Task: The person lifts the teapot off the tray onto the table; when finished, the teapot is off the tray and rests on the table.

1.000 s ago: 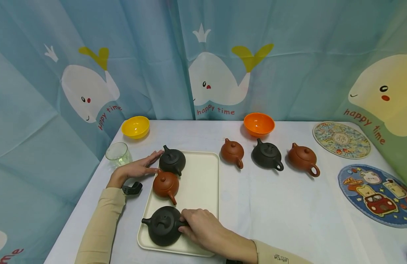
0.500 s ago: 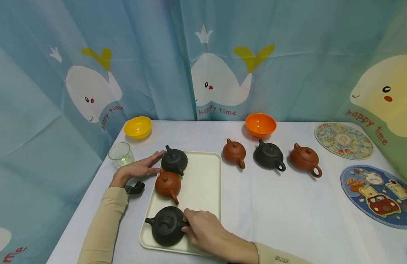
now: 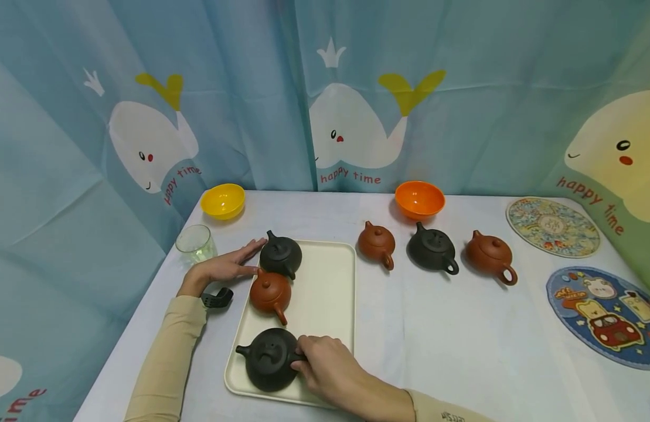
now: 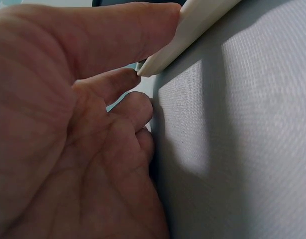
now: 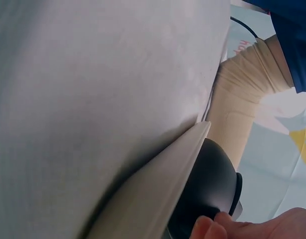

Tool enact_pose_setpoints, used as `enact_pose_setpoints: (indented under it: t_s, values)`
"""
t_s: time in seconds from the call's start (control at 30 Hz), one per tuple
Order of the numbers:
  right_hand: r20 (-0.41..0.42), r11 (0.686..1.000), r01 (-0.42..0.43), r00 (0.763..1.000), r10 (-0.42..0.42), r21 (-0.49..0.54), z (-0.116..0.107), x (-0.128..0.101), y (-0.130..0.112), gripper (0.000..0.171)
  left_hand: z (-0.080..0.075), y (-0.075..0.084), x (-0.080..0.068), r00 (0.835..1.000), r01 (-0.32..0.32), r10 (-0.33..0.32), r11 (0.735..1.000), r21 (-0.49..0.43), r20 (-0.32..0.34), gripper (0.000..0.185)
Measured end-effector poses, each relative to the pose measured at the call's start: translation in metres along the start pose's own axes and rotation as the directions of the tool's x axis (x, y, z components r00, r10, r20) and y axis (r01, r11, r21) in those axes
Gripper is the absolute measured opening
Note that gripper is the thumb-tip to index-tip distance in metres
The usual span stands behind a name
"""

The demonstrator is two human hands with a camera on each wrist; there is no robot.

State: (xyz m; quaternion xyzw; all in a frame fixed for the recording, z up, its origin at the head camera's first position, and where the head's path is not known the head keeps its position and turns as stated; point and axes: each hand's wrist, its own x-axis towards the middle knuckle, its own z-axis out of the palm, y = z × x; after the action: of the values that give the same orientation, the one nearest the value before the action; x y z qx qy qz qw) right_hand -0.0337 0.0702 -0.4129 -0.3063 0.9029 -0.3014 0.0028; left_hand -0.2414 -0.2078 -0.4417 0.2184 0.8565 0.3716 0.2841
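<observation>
On a cream tray (image 3: 325, 281) a brown teapot (image 3: 270, 291) stands between two black ones. My right hand (image 3: 332, 369) pinches the handle of the near black teapot (image 3: 269, 364), whose spout points left; in the right wrist view this black teapot (image 5: 208, 174) sits behind the tray's rim (image 5: 163, 194). My left hand (image 3: 224, 266) lies at the tray's left edge, next to the far black teapot (image 3: 280, 256) and the brown one. In the left wrist view my thumb (image 4: 128, 35) touches the tray's rim (image 4: 180, 42), with the fingers fairly straight.
Right of the tray stand a small brown teapot (image 3: 376, 242), a black teapot (image 3: 431, 247) and another brown teapot (image 3: 488, 254). Farther back are a yellow bowl (image 3: 223, 202) and an orange bowl (image 3: 419, 199). A glass (image 3: 196, 243) is at left, two round mats (image 3: 604, 316) at right.
The whole head view has shifted a little. The near black teapot in my right hand has moved very slightly right on the tray; my left hand stays at the tray's edge.
</observation>
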Motion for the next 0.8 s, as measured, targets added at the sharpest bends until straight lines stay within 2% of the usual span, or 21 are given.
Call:
enact_pose_setpoints:
  t_s: [0.23,0.47,0.67,0.8]
  values:
    - [-0.049,1.000,0.006,0.999,-0.006,0.004,-0.005,-0.005,0.005,0.018,0.000,-0.002,0.001,1.000,-0.013,0.013,1.000,0.013,0.003,0.084]
    - [-0.065,0.999,-0.014,0.998,0.017,0.052,-0.011,-0.014,0.014,0.021,-0.001,-0.002,0.002,1.000,-0.020,0.020,1.000,0.005,0.009,0.085]
    - [-0.108,0.999,-0.038,0.993,0.042,0.031,-0.018,-0.024,0.021,0.021,0.000,0.000,0.001,1.000,0.001,-0.001,1.000,0.001,0.008,0.085]
    - [-0.136,0.998,-0.058,0.989,0.058,0.003,-0.024,-0.030,0.027,0.022,-0.002,0.003,-0.001,1.000,-0.012,0.012,1.000,0.012,0.005,0.084]
